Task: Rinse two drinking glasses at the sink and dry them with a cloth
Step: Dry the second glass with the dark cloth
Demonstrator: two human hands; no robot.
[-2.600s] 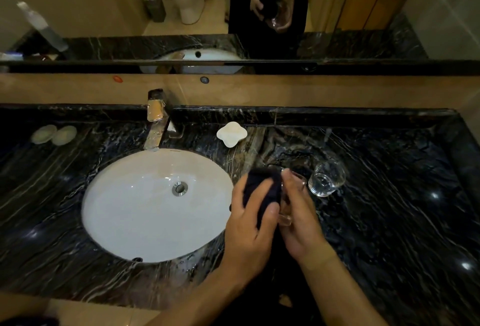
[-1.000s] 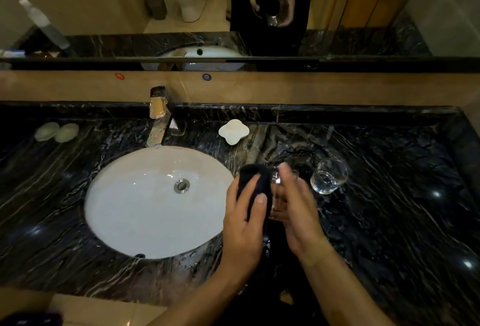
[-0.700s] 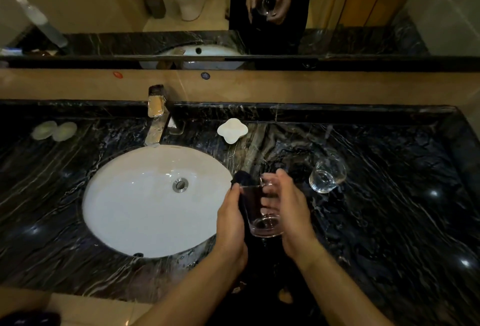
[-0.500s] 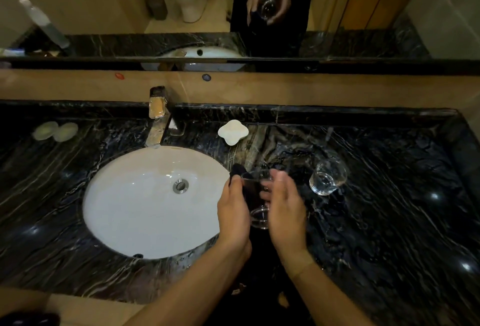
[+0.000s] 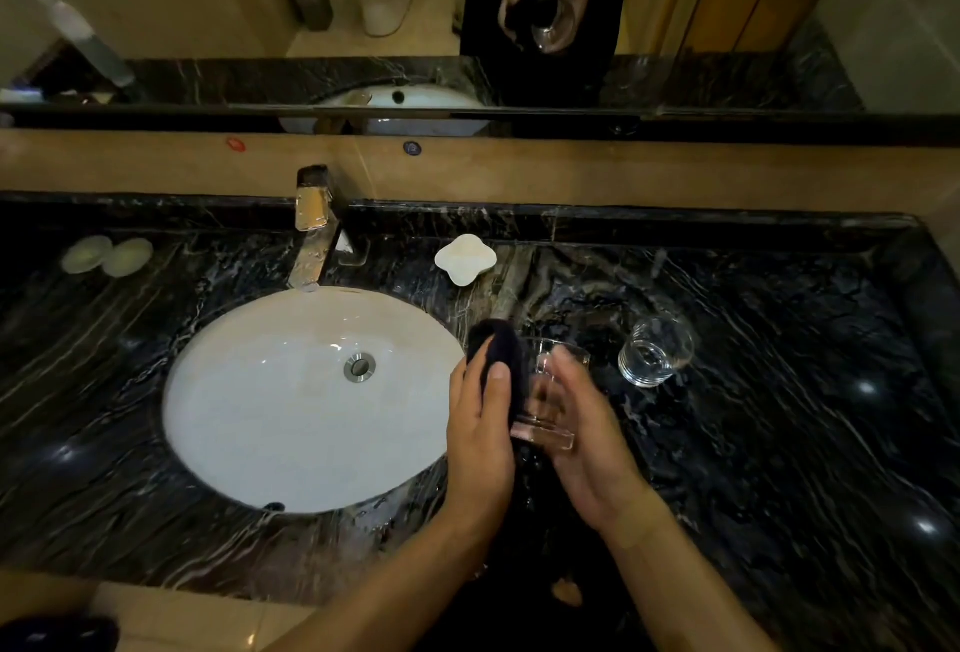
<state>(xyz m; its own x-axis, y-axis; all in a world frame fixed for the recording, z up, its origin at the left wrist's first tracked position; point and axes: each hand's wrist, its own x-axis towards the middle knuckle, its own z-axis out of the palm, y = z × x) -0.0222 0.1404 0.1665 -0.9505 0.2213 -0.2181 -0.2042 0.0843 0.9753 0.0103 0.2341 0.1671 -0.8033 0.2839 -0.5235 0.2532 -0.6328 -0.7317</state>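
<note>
Head view: your right hand (image 5: 587,449) is cradling clear drinking glass (image 5: 548,391) just right of white oval sink (image 5: 291,407), fingers curling round its side. Your left hand (image 5: 480,436) is gripping dark cloth (image 5: 498,352), pressing it against glass's left wall. Both hands are working close together above black marble counter (image 5: 779,443). Second clear drinking glass (image 5: 654,352) is standing on counter, near and to right. White clover-shaped dish (image 5: 464,259) is sitting behind, beside chrome faucet (image 5: 311,230).
</note>
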